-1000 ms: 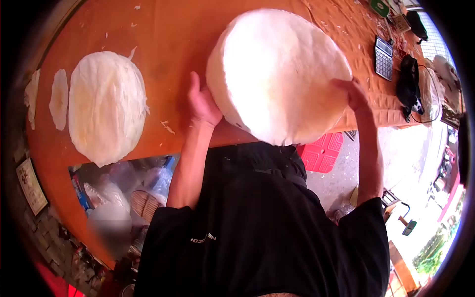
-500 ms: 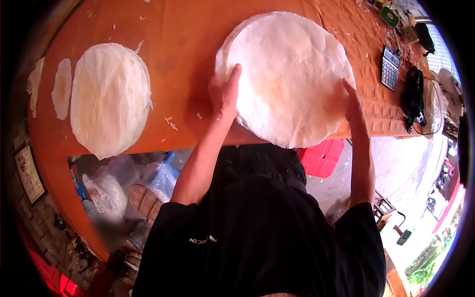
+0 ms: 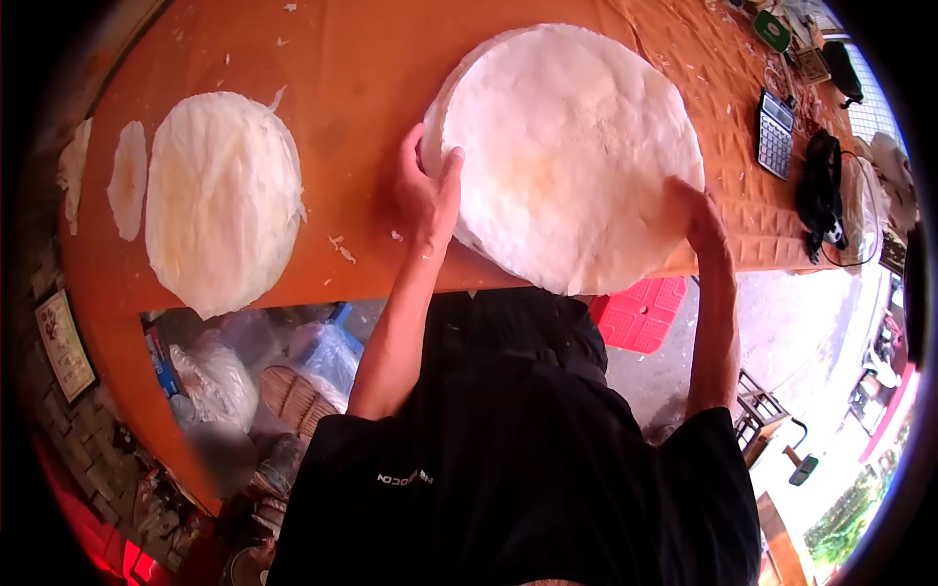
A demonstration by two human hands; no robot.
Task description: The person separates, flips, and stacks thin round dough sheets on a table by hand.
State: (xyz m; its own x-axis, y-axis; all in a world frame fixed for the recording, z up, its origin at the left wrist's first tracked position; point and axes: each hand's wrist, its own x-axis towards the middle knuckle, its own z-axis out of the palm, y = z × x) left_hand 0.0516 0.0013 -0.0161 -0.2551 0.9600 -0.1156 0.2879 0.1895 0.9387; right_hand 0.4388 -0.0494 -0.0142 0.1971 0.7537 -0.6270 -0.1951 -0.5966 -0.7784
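Observation:
A large, thick, round white slab (image 3: 572, 156) lies on the orange-covered table (image 3: 342, 117) near its front edge. At its left rim is my left hand (image 3: 430, 190), thumb and fingers apart and touching the side. My right hand (image 3: 694, 210) rests at the lower right rim, its fingers on the top surface, partly blurred. Further left lies a flat oval white sheet (image 3: 223, 200) with wrinkled layers. Beside that sit a narrow pale strip (image 3: 127, 181) and another ragged strip (image 3: 73, 176) at the table's left edge.
A calculator (image 3: 775, 135), a black pouch (image 3: 819, 190) and a green round item (image 3: 772, 31) lie at the right. Under the table are plastic bags (image 3: 220, 376) and a red stool (image 3: 640, 313). A framed card (image 3: 64, 345) stands at the far left.
The slab, tilted a second ago, now lies flatter. My left hand has shifted from the top of its left rim to the side, and my right hand sits slightly lower.

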